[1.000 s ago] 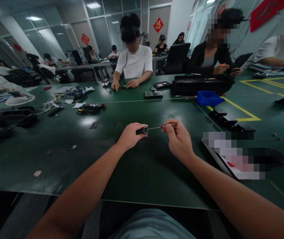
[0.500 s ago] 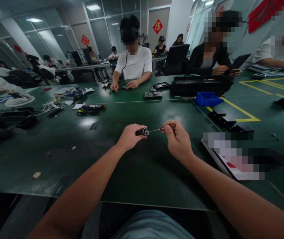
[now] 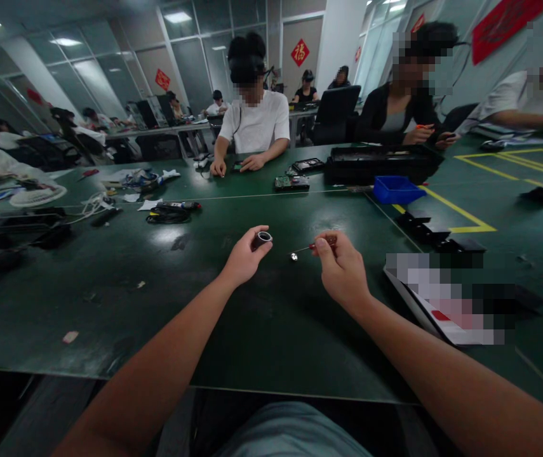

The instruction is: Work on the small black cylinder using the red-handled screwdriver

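My left hand (image 3: 246,256) is closed around a short dark cylinder (image 3: 262,240), whose open, light-rimmed end tilts up toward the right. In my right hand (image 3: 340,263) is a screwdriver (image 3: 321,244) with a reddish-brown handle, pinched between thumb and fingers. Its thin shaft points left. At the shaft's tip is a small shiny metal piece (image 3: 293,256), apart from the cylinder; whether it hangs on the tip or rests on the table I cannot tell. Both hands are above the green table (image 3: 271,330).
A blue bin (image 3: 397,190) and a long black case (image 3: 383,165) stand at the back right. Several black pieces (image 3: 435,235) and a white tray (image 3: 418,308) lie to my right. A coiled black cable (image 3: 169,214) is at left. Across the table a co-worker (image 3: 256,120) handles a small part.
The small metal piece has come out of the cylinder's end and is now at the screwdriver tip. My left hand has shifted slightly left, turning the cylinder's open end upward.
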`<state>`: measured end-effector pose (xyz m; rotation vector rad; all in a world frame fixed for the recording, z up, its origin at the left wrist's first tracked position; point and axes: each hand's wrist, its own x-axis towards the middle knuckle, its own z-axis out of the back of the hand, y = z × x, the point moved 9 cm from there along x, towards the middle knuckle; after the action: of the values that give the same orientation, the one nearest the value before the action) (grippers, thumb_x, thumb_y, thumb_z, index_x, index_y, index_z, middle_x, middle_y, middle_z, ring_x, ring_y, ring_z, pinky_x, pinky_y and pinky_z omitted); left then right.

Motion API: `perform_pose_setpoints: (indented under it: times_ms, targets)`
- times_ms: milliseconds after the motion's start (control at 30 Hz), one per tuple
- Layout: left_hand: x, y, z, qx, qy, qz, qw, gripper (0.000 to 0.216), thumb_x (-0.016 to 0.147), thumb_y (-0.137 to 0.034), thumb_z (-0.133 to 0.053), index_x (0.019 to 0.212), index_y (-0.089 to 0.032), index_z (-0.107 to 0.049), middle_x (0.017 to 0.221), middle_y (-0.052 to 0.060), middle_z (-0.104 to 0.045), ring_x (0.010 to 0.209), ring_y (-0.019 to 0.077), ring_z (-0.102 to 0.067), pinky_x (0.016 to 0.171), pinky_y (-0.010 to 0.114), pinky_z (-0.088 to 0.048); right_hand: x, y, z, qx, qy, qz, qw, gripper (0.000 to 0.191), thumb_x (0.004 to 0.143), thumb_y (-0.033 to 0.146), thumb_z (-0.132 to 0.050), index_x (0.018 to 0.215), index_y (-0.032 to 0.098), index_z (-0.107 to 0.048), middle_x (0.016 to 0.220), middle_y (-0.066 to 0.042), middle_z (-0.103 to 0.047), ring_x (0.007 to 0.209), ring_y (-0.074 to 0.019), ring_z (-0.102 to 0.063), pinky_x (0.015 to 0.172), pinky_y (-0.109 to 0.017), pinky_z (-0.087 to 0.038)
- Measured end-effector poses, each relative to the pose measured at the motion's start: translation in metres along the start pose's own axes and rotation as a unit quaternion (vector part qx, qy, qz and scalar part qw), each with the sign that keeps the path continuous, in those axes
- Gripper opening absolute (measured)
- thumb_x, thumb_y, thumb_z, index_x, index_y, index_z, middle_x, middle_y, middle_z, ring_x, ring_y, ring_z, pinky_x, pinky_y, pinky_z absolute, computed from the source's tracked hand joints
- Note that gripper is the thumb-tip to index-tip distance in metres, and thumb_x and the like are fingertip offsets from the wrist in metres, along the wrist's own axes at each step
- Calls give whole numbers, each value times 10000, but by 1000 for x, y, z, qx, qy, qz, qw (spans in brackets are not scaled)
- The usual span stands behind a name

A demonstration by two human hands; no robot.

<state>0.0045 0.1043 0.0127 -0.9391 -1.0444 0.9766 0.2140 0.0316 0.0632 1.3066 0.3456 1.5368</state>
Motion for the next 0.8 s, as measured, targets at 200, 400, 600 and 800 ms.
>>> perform_pose_setpoints:
  times_ms: [200,400,600,800]
  targets:
    - [-4,-3,-1,-68,-8,54,996,243,936,-393,-597,1075,-194,-588,842,23,-589,694,132,-553,607,249,-436,-2,12,11,9,-30,28,999,135,1004,322,-494,985,230,-591,823,-21,-703,748,-196,-679,705,-350,-503]
    - [-9,-29,-15,183,37,24,982,204,939,-377,-586,1000,-193,-649,863,46,-667,784,185,-627,708,311,-477,-8,28,20,30,-54,82,995,122,1014,298,-504,1060,234,-597,883,-24,-708,798,-188,-695,740,-350,-530]
    - [-2,-32,-56,386,152,-36,909,282,929,-260,-541,1150,-208,-708,1118,92,-700,999,249,-649,874,373,-500,-9,32,25,34,-66,92,993,119,1013,291,-507,1064,234,-598,881,-27,-709,795,-190,-698,733,-352,-544]
    - [11,-15,-75,502,192,-20,843,339,952,-384,-531,1160,-221,-745,1124,129,-693,998,299,-656,799,387,-514,-7,32,23,32,-52,91,994,127,1013,297,-497,1055,226,-594,894,-39,-715,796,-191,-699,726,-352,-550]
